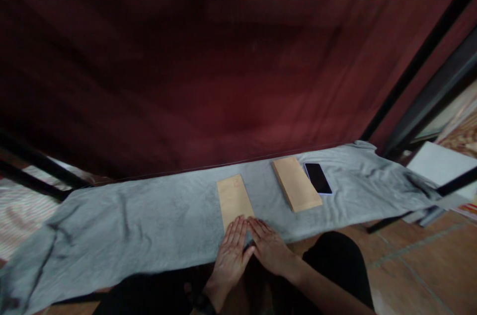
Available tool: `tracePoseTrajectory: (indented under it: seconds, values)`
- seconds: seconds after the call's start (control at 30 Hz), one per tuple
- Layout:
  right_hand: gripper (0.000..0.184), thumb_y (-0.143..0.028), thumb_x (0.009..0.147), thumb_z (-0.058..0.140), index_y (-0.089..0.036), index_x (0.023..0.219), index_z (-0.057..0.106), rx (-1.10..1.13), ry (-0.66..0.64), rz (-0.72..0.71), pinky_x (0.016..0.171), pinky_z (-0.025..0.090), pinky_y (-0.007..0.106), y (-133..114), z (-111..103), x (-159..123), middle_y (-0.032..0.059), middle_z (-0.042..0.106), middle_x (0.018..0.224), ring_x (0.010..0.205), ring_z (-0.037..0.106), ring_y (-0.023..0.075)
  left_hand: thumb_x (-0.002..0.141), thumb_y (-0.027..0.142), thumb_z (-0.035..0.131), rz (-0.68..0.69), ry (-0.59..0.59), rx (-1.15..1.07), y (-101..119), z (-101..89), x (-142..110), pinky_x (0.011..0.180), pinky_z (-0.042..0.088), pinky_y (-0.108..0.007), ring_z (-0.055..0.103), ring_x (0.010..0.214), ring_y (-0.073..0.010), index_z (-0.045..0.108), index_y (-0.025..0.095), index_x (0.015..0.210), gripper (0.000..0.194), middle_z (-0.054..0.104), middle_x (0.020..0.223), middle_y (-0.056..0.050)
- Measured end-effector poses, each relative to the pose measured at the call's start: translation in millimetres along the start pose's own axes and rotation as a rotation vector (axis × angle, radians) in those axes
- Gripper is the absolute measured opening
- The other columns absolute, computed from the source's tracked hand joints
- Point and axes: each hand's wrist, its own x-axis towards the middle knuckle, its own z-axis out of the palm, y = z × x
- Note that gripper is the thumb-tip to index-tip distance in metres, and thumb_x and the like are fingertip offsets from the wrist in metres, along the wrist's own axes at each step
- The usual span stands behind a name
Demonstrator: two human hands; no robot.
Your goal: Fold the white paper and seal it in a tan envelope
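A single tan paper envelope (234, 198) lies flat on the grey cloth, a small reddish mark near its far end. My left hand (231, 250) rests flat with its fingers stretched over the envelope's near end. Beside it, my right hand (267, 245) also lies flat, fingertips on the near right corner of the envelope. The fingertips of both hands almost meet, and they cover the envelope's near edge. To the right sits a thick stack of similar tan envelopes (297, 184), apart from both hands.
A dark-screened phone (318, 178) lies right of the stack. Grey cloth (156, 220) covers the narrow bench. Behind it hangs a dark red panel (238, 81) between black metal bars (413, 66). My knees are at the near edge; a white box (441, 168) stands at far right.
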Motion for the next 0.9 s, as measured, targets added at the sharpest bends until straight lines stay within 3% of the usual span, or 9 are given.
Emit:
tracePoseTrajectory:
  seconds: [0.17,0.33,0.53,0.7,0.9]
  values:
    - [0.053,-0.015,0.093,0.046,-0.013,0.146,0.044,0.149,0.014,0.002,0.117,0.035,0.039,8.9,-8.8,-0.8,0.0133,0.045,0.150,0.139,0.041,0.0193,0.098,0.046,0.040,0.049,0.041,0.035,0.8,-3.0,-6.7,0.116,0.036,-0.044,0.029,0.146,-0.0241,0.018,0.018,0.156,0.068,0.032,0.158,-0.011]
    - [0.040,-0.024,0.102,0.035,-0.016,0.134,0.059,0.296,0.049,0.044,0.112,0.041,0.033,22.5,-20.9,33.5,0.0092,0.060,0.138,0.133,0.049,0.0153,0.097,0.042,0.042,0.046,0.048,0.042,-3.4,-1.7,-4.1,0.115,0.038,-0.046,0.031,0.145,-0.0252,0.026,0.015,0.153,0.064,0.034,0.157,-0.013]
    - [0.044,-0.027,0.104,0.033,-0.011,0.140,0.051,0.158,0.010,-0.038,0.118,0.032,0.037,36.6,-3.8,98.0,0.0118,0.050,0.147,0.141,0.039,0.0182,0.097,0.041,0.043,0.079,0.098,0.040,-8.5,7.3,-5.1,0.111,0.043,-0.048,0.037,0.142,-0.0272,0.034,0.016,0.150,0.059,0.040,0.155,-0.014]
    - [0.050,-0.037,0.104,0.034,-0.014,0.148,0.040,0.021,-0.007,0.066,0.118,0.028,0.043,46.3,13.2,138.1,0.0122,0.037,0.155,0.144,0.033,0.0208,0.094,0.034,0.047,0.062,0.159,0.062,-7.1,15.2,-5.6,0.110,0.044,-0.049,0.037,0.143,-0.0284,0.029,0.019,0.153,0.063,0.037,0.156,-0.012]
    - [0.056,-0.040,0.104,0.029,-0.012,0.152,0.032,0.004,-0.020,0.193,0.122,0.015,0.044,55.7,17.2,170.8,0.0126,0.030,0.157,0.147,0.026,0.0212,0.092,0.034,0.053,0.068,0.162,0.077,-4.5,16.0,-4.0,0.108,0.045,-0.053,0.035,0.143,-0.0311,0.028,0.027,0.153,0.066,0.034,0.158,-0.012]
